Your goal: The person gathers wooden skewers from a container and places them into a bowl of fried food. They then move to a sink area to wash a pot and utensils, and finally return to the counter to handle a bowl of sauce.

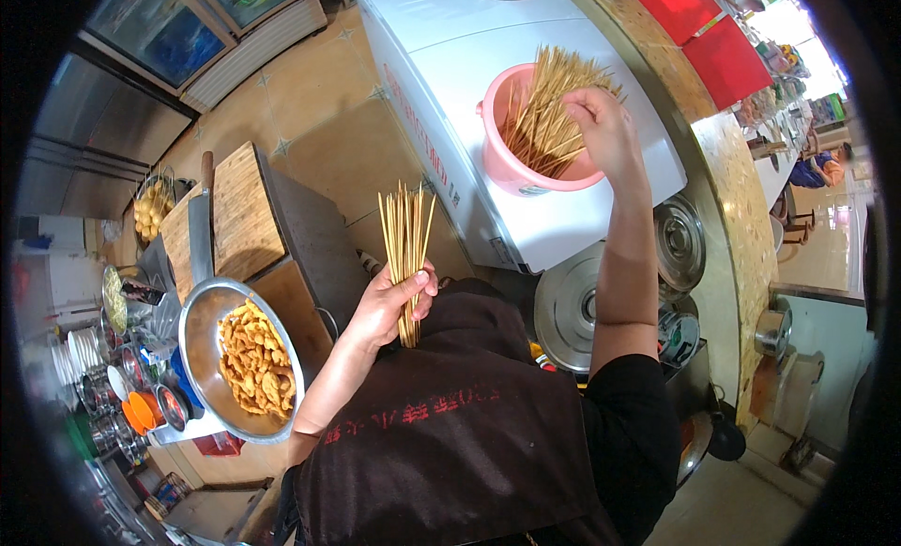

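Observation:
My left hand (398, 300) is closed around an upright bundle of thin wooden skewers (406, 243) in front of my dark apron. A pink plastic bucket (503, 169) stands on the white chest freezer, holding many more skewers (545, 124) that lean to one side and stick out over its rim. My right hand (598, 120) is at these skewers, thumb and forefinger bent together at their upper part; whether it pinches one cannot be made out. To the left, a steel bowl (200, 335) holds yellow-brown fried-looking pieces of food (257, 363).
A cleaver (200, 229) lies on a wooden cutting board (239, 208) at left. The white chest freezer (450, 74) has its corner close ahead of me. Large metal pot lids (574, 310) are beside my right arm, below a stone-patterned counter (750, 250). A person (820, 167) is far right.

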`<state>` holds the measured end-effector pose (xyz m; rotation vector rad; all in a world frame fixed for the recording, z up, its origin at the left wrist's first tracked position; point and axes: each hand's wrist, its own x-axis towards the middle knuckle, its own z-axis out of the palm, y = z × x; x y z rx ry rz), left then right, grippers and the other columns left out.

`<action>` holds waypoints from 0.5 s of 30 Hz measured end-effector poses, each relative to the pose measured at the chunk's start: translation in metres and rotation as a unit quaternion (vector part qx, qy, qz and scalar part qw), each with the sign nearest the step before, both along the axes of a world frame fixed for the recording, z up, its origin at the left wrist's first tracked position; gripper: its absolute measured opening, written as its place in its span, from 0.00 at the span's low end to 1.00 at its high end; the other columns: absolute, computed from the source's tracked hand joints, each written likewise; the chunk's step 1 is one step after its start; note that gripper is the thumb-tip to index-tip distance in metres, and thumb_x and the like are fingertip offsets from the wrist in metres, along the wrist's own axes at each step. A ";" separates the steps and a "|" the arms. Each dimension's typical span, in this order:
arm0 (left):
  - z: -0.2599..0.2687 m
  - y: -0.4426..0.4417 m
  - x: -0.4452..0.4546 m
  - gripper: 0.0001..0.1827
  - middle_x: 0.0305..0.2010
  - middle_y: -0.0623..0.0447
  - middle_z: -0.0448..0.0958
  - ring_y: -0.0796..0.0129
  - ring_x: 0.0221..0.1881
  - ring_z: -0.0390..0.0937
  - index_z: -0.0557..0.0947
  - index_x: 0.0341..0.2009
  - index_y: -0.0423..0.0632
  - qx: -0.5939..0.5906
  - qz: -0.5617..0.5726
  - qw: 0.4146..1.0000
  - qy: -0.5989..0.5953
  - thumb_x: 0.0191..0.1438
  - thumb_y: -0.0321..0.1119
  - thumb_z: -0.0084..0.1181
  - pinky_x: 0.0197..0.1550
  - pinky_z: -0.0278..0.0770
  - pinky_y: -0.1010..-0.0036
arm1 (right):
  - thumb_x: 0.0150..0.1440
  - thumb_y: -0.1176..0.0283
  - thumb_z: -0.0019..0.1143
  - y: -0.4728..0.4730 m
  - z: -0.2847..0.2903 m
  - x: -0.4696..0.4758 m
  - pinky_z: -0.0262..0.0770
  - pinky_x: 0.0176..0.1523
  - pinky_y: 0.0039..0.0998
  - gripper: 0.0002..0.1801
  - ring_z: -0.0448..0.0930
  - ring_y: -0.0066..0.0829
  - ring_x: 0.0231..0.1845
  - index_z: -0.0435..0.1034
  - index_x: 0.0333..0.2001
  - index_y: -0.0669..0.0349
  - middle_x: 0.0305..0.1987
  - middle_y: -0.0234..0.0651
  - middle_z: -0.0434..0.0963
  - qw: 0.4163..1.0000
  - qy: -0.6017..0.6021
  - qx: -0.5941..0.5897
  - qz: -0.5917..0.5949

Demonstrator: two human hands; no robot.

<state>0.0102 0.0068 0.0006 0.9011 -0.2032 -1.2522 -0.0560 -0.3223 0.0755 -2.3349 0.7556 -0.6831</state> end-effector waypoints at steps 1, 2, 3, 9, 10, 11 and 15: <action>0.000 0.000 0.000 0.08 0.25 0.55 0.67 0.75 0.17 0.63 0.69 0.36 0.44 -0.001 0.003 1.000 0.005 0.57 0.34 0.47 0.19 0.62 0.81 | 0.51 0.71 0.51 -0.001 0.001 0.004 0.70 0.41 0.28 0.08 0.76 0.35 0.36 0.72 0.35 0.61 0.34 0.39 0.75 1.000 -0.009 -0.012 0.000; 0.000 0.000 -0.001 0.08 0.25 0.54 0.68 0.75 0.17 0.63 0.69 0.37 0.43 -0.001 0.002 1.000 0.003 0.56 0.34 0.47 0.19 0.62 0.81 | 0.51 0.70 0.51 -0.002 0.002 0.007 0.70 0.41 0.28 0.09 0.75 0.37 0.36 0.72 0.35 0.60 0.34 0.39 0.75 1.000 -0.017 -0.019 -0.006; -0.001 0.000 -0.001 0.08 0.24 0.54 0.68 0.75 0.18 0.63 0.69 0.37 0.43 -0.004 0.001 1.000 0.001 0.56 0.33 0.47 0.19 0.62 0.81 | 0.52 0.70 0.51 -0.002 0.003 0.010 0.70 0.41 0.28 0.09 0.75 0.36 0.36 0.72 0.35 0.62 0.35 0.39 0.75 0.999 -0.005 -0.039 -0.004; -0.006 0.001 -0.002 0.08 0.25 0.52 0.72 0.72 0.20 0.66 0.71 0.40 0.43 -0.021 -0.014 1.000 -0.003 0.57 0.32 0.46 0.22 0.65 0.79 | 0.52 0.70 0.50 -0.007 -0.002 0.036 0.69 0.45 0.30 0.09 0.74 0.36 0.39 0.73 0.34 0.63 0.38 0.37 0.75 0.992 0.051 -0.119 0.015; -0.007 0.001 -0.002 0.08 0.26 0.52 0.73 0.72 0.21 0.67 0.71 0.40 0.43 -0.027 -0.018 0.999 0.001 0.57 0.31 0.46 0.23 0.65 0.79 | 0.51 0.70 0.50 -0.009 -0.003 0.040 0.68 0.46 0.31 0.09 0.74 0.37 0.41 0.73 0.34 0.62 0.39 0.36 0.75 0.987 0.054 -0.148 0.031; -0.007 0.001 -0.001 0.08 0.26 0.52 0.73 0.72 0.21 0.67 0.71 0.40 0.43 -0.027 -0.020 0.999 -0.001 0.57 0.31 0.46 0.23 0.66 0.79 | 0.51 0.71 0.50 -0.011 -0.005 0.043 0.68 0.47 0.31 0.09 0.73 0.37 0.42 0.73 0.35 0.62 0.40 0.36 0.75 0.981 0.058 -0.177 0.046; -0.005 0.000 -0.002 0.09 0.26 0.52 0.73 0.72 0.22 0.68 0.71 0.41 0.43 -0.027 -0.020 0.999 -0.001 0.57 0.32 0.46 0.23 0.67 0.79 | 0.51 0.70 0.47 -0.020 -0.011 0.048 0.65 0.51 0.33 0.08 0.68 0.38 0.49 0.73 0.33 0.57 0.41 0.34 0.74 0.958 0.170 -0.218 0.072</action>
